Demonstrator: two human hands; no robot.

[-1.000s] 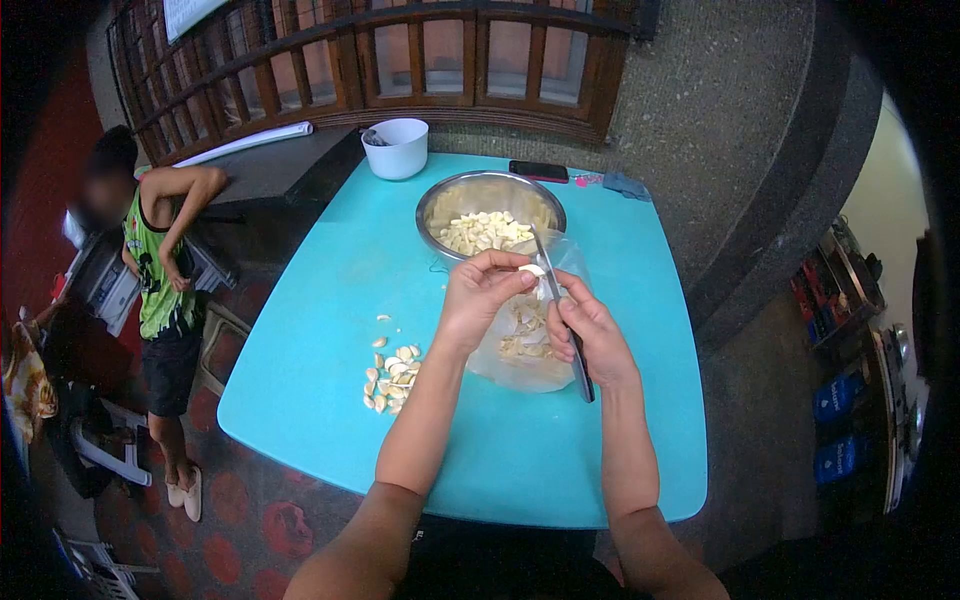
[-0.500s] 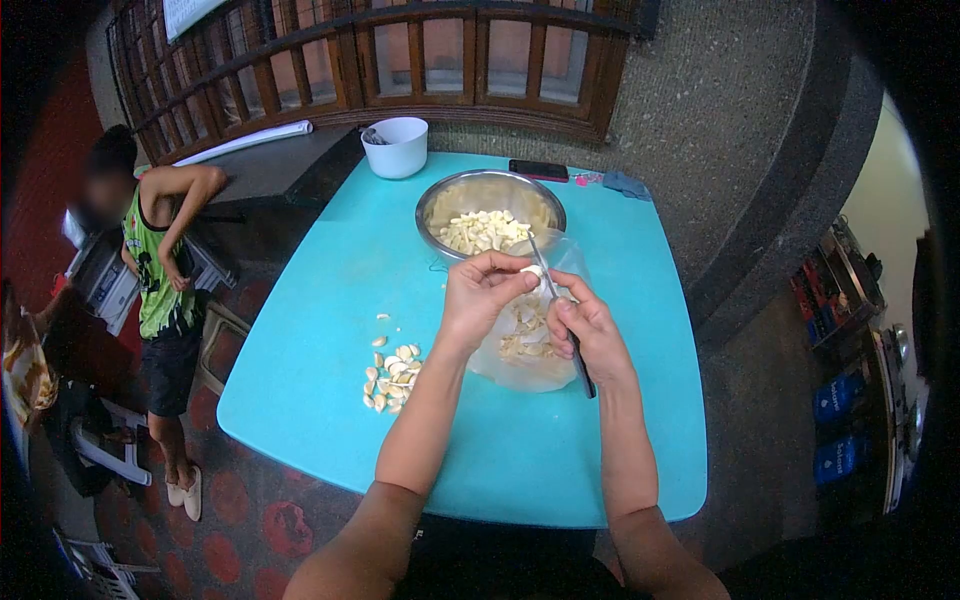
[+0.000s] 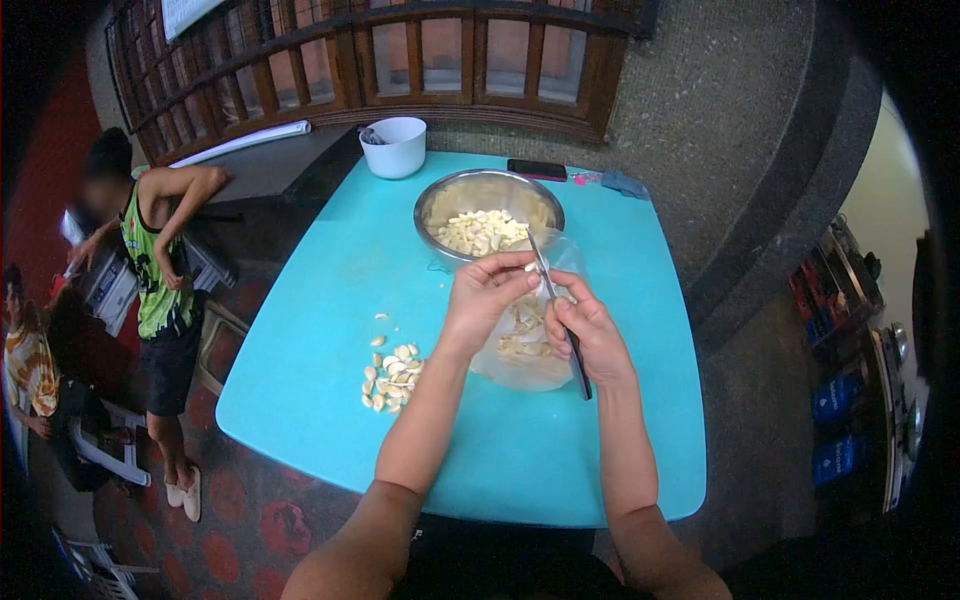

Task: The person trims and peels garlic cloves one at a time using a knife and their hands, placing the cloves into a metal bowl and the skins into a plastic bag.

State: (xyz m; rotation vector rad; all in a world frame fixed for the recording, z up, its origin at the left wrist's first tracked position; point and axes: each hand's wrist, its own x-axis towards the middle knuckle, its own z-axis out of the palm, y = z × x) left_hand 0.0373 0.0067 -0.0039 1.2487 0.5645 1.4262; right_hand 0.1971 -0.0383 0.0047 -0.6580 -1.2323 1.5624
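Observation:
Between the fingertips of my left hand (image 3: 490, 295) is a pale garlic clove (image 3: 533, 268), partly covered by the fingers. My right hand (image 3: 588, 330) is closed around the black handle of a knife (image 3: 574, 352); its blade points up and away, against the clove. Just behind my hands stands a steel bowl (image 3: 430, 242) with many peeled cloves (image 3: 480, 230) in it. Below my hands lies a clear plastic bag (image 3: 555, 375) holding papery garlic skins (image 3: 525, 347). Left of my left forearm, a pile of unpeeled cloves (image 3: 392, 378) rests on the table.
The turquoise table (image 3: 300, 400) carries a white bowl (image 3: 395, 150), a dark phone (image 3: 537, 169) and a grey-blue cloth (image 3: 625, 184) along its far edge. One person (image 3: 160, 250) stands to the left, and another person (image 3: 30, 360) is at the far left edge.
My hands stay almost in place, with the clove and knife shifted slightly between the fingers. At the far left, the second person has come further into view.

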